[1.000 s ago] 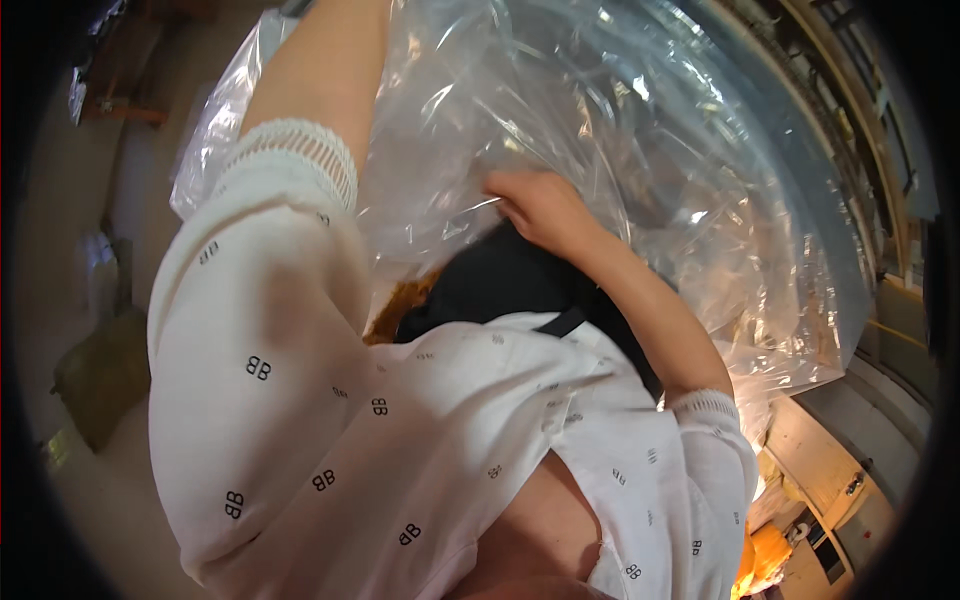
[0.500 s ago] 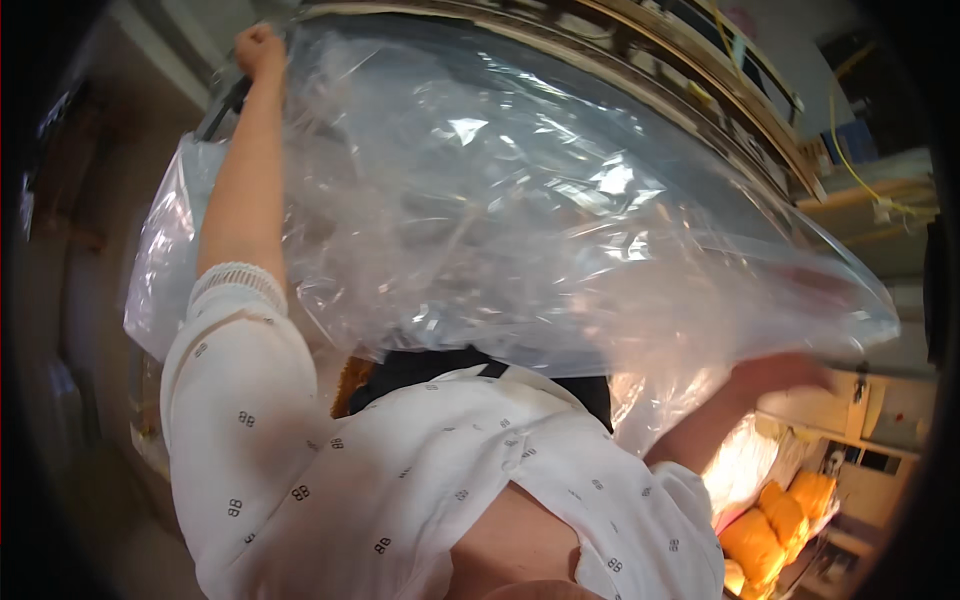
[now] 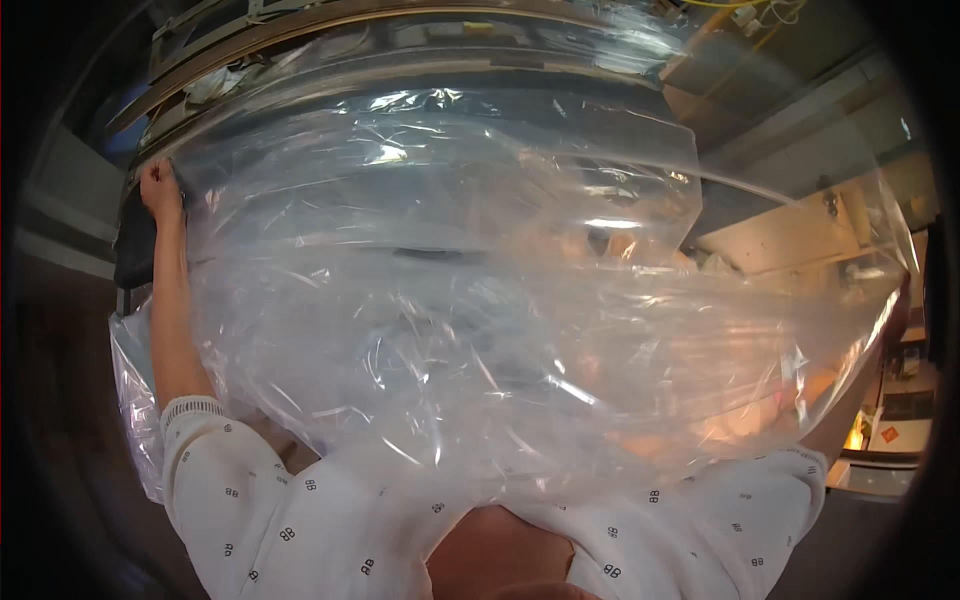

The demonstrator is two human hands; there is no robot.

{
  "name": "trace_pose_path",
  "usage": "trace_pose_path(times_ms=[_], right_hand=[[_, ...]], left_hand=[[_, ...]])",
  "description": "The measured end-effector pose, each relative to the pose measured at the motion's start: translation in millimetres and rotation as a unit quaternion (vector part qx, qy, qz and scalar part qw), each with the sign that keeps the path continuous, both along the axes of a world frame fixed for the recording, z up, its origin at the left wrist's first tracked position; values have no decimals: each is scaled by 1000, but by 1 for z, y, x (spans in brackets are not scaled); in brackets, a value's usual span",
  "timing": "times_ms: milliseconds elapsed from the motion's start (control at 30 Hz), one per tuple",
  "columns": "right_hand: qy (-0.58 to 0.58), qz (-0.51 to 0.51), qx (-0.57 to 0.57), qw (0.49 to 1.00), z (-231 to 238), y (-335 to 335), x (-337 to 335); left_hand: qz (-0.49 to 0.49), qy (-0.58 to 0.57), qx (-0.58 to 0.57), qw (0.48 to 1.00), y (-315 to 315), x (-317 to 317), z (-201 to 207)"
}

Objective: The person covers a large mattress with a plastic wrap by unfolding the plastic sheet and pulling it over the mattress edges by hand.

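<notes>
A large clear plastic sheet [image 3: 430, 330] spreads in front of me, wrinkled and shiny, from my chest to the far side of the work surface. At its far left edge my left hand [image 3: 160, 187] is closed on the plastic, arm stretched out. My right hand [image 3: 903, 300] is at the far right, dark and partly lost near the picture's rim. The sheet's edges draw tight to a point at that hand, which grips it; its fingers barely show. Some of the plastic hangs down below my left forearm.
A dark surface [image 3: 560, 115] lies under the far part of the sheet. Beyond it runs a long wooden rail [image 3: 330, 22]. A black block-like part [image 3: 135, 245] sits beside my left hand. Yellow cord [image 3: 725, 4] shows at the top right, and a white box [image 3: 895, 432] at the lower right.
My right hand has swung outward and up to the far right, pulling the plastic wide. The sheet now covers my front. My view has turned; my left hand keeps its hold.
</notes>
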State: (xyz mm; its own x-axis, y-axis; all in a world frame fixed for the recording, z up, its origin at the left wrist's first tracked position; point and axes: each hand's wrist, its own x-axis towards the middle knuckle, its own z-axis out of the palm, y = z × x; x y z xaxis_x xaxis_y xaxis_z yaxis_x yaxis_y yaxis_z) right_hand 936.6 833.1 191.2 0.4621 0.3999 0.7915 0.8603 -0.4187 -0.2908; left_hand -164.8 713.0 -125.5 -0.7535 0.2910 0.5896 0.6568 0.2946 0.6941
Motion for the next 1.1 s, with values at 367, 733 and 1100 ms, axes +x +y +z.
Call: trace_pose_path(times_ms=[367, 733, 1100], right_hand=[[-254, 438, -297, 810, -255, 72, -286], [-180, 423, -79, 885, -214, 155, -379], [229, 617, -155, 737, -194, 206, -378]], left_hand=[[181, 142, -145, 962, -145, -115, -4], [179, 179, -241, 937, -163, -119, -1], [179, 180, -245, 936, -172, -138, -11]])
